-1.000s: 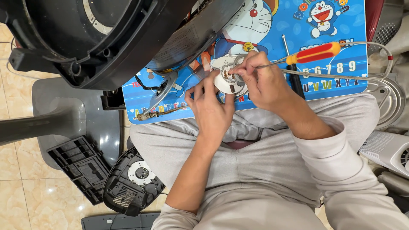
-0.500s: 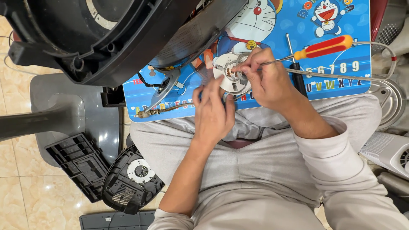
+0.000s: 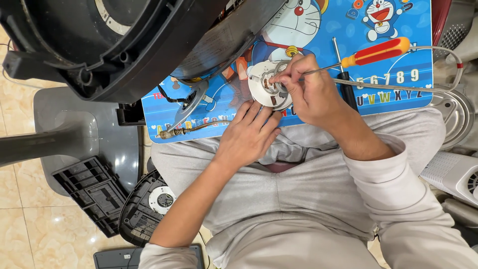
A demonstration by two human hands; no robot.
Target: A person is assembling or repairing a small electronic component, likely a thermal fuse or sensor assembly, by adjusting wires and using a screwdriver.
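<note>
A round white disc part [image 3: 263, 92] with metal contacts lies on a blue cartoon board [image 3: 398, 79] across my lap. My right hand [image 3: 303, 89] rests over the disc's right side, fingertips pinched on something small at its centre; what they pinch is hidden. My left hand [image 3: 247, 133] lies flat just below the disc, fingers spread and touching its lower rim. A screwdriver with a red and orange handle [image 3: 379, 52] lies on the board just right of my right hand.
A big black round appliance housing [image 3: 114, 45] looms at the upper left over the board. A grey cable [image 3: 398, 87] crosses the board. Black plastic covers [image 3: 92, 192] and a round black base [image 3: 149, 206] lie on the tiled floor at the left. White and metal appliance parts [image 3: 450, 172] stand at the right.
My left hand has slid down off the disc and flattened below it. My right hand has stayed on the disc's centre. The view has shifted slightly.
</note>
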